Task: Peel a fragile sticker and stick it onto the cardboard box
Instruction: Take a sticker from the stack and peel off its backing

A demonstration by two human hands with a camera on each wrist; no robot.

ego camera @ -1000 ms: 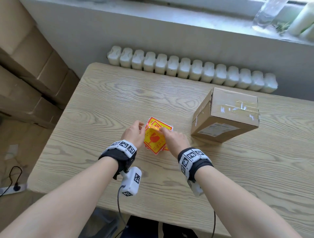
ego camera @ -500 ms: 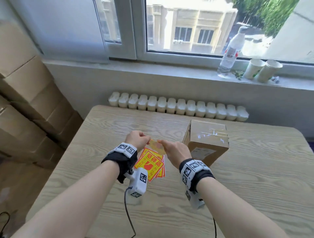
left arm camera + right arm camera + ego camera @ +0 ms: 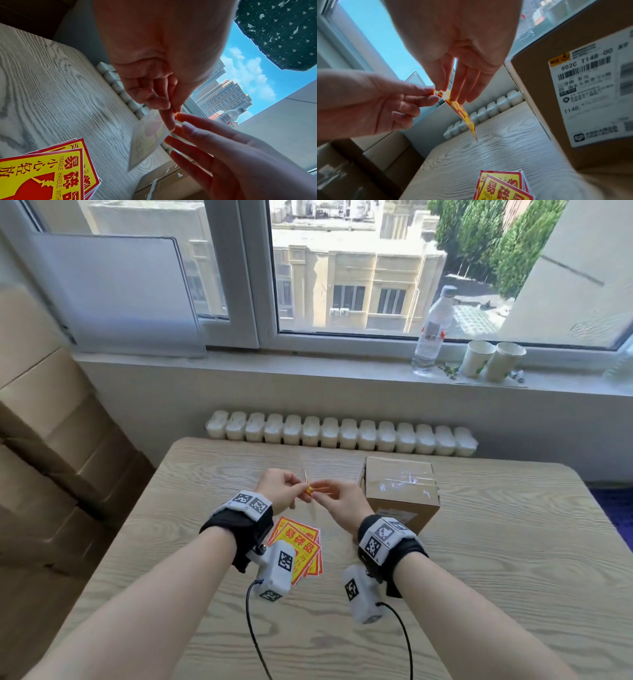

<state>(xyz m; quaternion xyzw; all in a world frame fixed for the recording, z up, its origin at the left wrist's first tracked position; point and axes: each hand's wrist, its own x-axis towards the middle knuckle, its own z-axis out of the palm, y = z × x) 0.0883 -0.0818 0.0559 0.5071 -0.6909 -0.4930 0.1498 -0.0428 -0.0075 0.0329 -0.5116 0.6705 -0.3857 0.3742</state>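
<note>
One red-and-yellow fragile sticker [image 3: 310,491] hangs edge-on above the table, pinched at its top corner by both hands. My left hand [image 3: 301,486] pinches the corner from the left, my right hand [image 3: 320,491] from the right. In the right wrist view the sticker [image 3: 462,112] droops down from the pinch and its corner is curled apart. The left wrist view shows its pale back [image 3: 147,140]. A taped cardboard box [image 3: 399,491] stands just right of my right hand, shipping label [image 3: 590,88] on its near side. Several more stickers [image 3: 301,546] lie stacked under my left wrist.
The wooden table [image 3: 496,559] ends at a white radiator [image 3: 342,434] below the window sill. A water bottle [image 3: 431,337] and two paper cups [image 3: 493,359] stand on the sill. Stacked cardboard boxes [image 3: 51,457] fill the left side.
Both hands have lifted one sticker off the stack and raised it above the table. It now hangs edge-on between the fingertips. The head view has tilted up toward the window.
</note>
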